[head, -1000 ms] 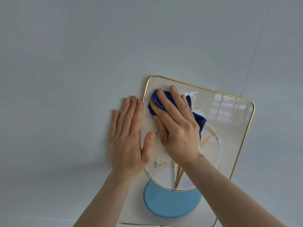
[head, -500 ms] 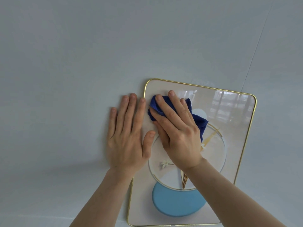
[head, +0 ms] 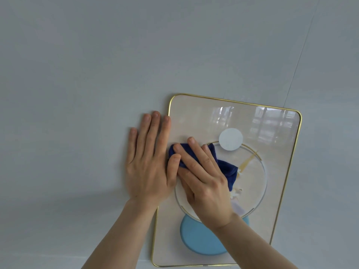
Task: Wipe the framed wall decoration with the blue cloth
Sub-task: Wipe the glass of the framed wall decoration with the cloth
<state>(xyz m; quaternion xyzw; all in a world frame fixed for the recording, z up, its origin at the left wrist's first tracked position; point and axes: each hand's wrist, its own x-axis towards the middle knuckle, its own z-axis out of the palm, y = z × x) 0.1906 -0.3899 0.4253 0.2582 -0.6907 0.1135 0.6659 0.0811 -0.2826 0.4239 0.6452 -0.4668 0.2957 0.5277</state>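
The framed wall decoration hangs flat on a pale grey-blue wall, filling the view from about 3 o'clock round to 6 o'clock, its thin gold rim tilted so that the top edge slopes down toward 3 o'clock. Its glossy cream face carries window reflections near the upper edge, a small white disc just above centre, a large thin gold ring below that disc, and a light blue disc toward 6 o'clock, partly covered by the right forearm. The blue cloth is a dark, bunched wad pressed against the glass near the frame's left edge, with a fold trailing out toward 4 o'clock from under the palm. The right hand lies flat on top of the cloth, fingers extended and pointing toward 11 o'clock, pinning it to the surface rather than clenching it. The left hand is open, palm spread on the wall just beside the frame at its 9 o'clock side; its index finger lies along the gold rim and its thumb reaches over onto the glass, touching the edge of the cloth and the right hand's fingers. Both forearms enter from the 6 o'clock edge, bare.
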